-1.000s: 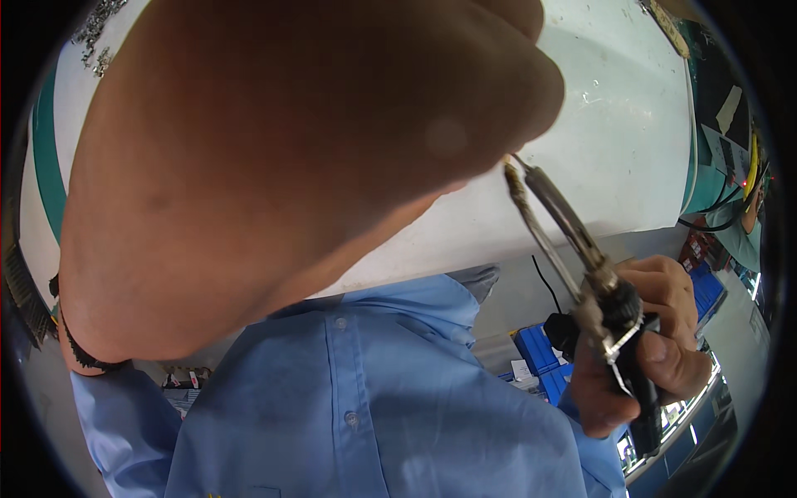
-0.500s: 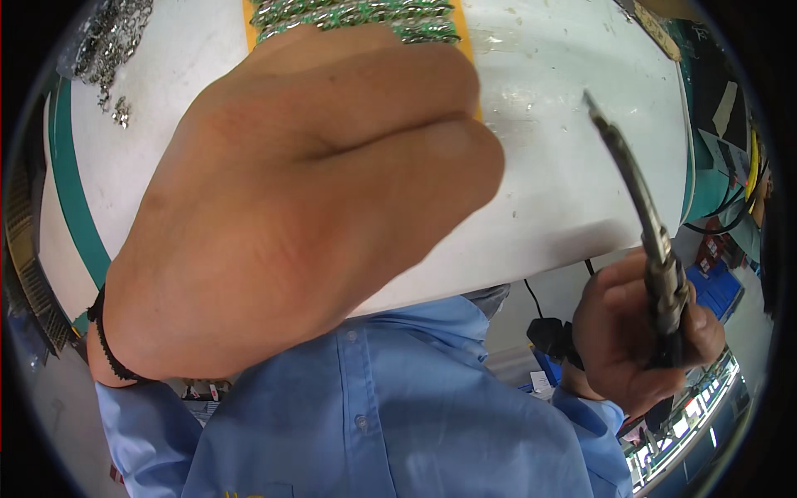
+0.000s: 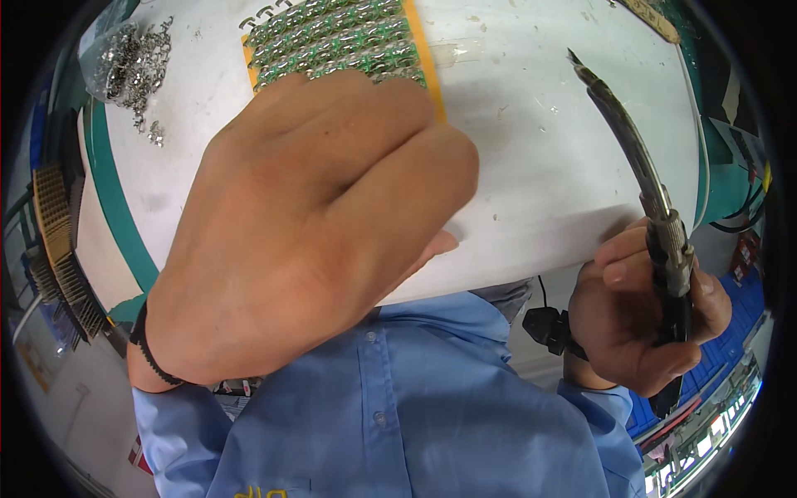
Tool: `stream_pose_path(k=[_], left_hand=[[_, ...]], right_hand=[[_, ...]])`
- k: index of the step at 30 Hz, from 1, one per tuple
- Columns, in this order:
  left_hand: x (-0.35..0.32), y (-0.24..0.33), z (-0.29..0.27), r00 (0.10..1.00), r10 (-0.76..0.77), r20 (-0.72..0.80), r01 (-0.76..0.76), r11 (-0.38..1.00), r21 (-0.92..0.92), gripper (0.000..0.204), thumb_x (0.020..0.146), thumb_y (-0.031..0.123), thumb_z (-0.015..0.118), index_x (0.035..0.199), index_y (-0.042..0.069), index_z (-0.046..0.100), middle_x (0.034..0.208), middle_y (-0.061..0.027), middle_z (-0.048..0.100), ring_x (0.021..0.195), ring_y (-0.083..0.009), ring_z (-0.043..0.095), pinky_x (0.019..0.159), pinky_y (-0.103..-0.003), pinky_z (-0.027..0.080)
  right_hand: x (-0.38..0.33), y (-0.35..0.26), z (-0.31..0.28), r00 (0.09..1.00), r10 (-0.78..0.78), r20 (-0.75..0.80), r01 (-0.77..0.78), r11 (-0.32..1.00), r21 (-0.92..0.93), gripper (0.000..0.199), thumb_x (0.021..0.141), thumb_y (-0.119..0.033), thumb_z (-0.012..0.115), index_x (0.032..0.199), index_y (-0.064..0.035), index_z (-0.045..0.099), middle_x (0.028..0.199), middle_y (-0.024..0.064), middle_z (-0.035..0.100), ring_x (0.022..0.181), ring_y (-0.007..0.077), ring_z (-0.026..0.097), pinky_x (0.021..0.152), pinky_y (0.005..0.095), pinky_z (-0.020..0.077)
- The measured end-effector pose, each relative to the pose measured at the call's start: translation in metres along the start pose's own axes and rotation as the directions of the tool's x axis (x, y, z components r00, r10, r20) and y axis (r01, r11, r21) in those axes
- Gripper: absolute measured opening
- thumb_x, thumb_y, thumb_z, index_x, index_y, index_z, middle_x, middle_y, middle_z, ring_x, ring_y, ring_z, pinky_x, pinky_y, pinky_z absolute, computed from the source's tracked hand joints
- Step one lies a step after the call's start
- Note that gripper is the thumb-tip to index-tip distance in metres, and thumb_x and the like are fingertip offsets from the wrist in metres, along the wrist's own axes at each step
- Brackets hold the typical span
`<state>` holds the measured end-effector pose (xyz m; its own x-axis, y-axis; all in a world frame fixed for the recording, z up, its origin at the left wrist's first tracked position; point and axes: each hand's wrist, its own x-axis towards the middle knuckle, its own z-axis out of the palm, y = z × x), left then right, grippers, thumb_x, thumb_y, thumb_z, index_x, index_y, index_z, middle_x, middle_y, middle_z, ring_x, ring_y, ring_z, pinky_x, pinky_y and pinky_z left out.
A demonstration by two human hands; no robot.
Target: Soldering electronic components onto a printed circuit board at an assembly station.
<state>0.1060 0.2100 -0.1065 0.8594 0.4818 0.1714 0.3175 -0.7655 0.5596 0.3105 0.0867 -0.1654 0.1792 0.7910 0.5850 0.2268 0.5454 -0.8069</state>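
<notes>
My left hand [image 3: 307, 216] looms large in the middle, its back towards me, with a dark band round the wrist. Its fingers curl away from view, so whatever they hold is hidden; a thumb tip shows below the knuckles. Beyond it lies a yellow-edged panel [image 3: 340, 41] bearing rows of green circuit boards with shiny metal parts, partly covered by the hand. At the right, my right hand [image 3: 618, 332] grips a soldering iron [image 3: 631, 141] by its dark handle. The iron's long, slightly bent tip points up and away, apart from the panel.
A heap of small silvery metal parts [image 3: 133, 66] spills from a clear bag at the far left of the white table [image 3: 548, 183]. Clear tape [image 3: 457, 52] sticks to the tabletop beside the panel. A wooden stick [image 3: 652, 21] lies at the far right edge.
The view has shifted, and more of the panel and the metal heap shows. My left hand now appears lower and smaller, its thumb tip uncovered. The right hand still holds the iron.
</notes>
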Motion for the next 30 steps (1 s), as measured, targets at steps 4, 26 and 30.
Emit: stream_pose_path(k=[4,26,30], left_hand=[[-0.004,-0.004,0.0,1.0,-0.022,-0.018,0.022,1.0,-0.004,0.038,0.055,0.02,0.081,0.077,-0.001,0.058,0.068,-0.0094,0.052,0.059,-0.0233,0.049,0.051,-0.033,0.037],[0.022,0.025,0.017,0.674,-0.573,-0.467,0.709,0.677,0.194,0.078,0.062,0.02,0.071,0.125,-0.007,0.032,0.132,-0.035,0.022,0.126,-0.0467,0.023,0.101,-0.046,0.029],[0.021,0.025,-0.004,0.683,-0.628,-0.373,0.708,0.695,0.126,0.08,0.06,0.024,0.07,0.124,-0.009,0.035,0.133,-0.0344,0.024,0.125,-0.0459,0.026,0.102,-0.045,0.029]], right_hand=[[-0.016,0.001,-0.014,0.986,0.088,-0.141,-0.08,0.995,0.061,0.049,0.094,-0.04,0.03,0.124,-0.0022,0.038,0.072,0.0173,0.057,0.056,0.0214,0.052,0.053,0.0329,0.041],[0.005,0.01,0.004,0.977,-0.102,-0.186,0.103,0.995,-0.001,0.043,0.086,-0.016,0.056,0.116,0.0026,0.032,0.083,0.0226,0.057,0.068,0.0214,0.06,0.062,0.0283,0.051],[0.002,0.008,0.007,0.976,-0.089,-0.2,0.085,0.996,-0.028,0.05,0.086,-0.025,0.059,0.118,0.0012,0.031,0.08,0.0174,0.057,0.065,0.0192,0.059,0.059,0.0299,0.0496]])
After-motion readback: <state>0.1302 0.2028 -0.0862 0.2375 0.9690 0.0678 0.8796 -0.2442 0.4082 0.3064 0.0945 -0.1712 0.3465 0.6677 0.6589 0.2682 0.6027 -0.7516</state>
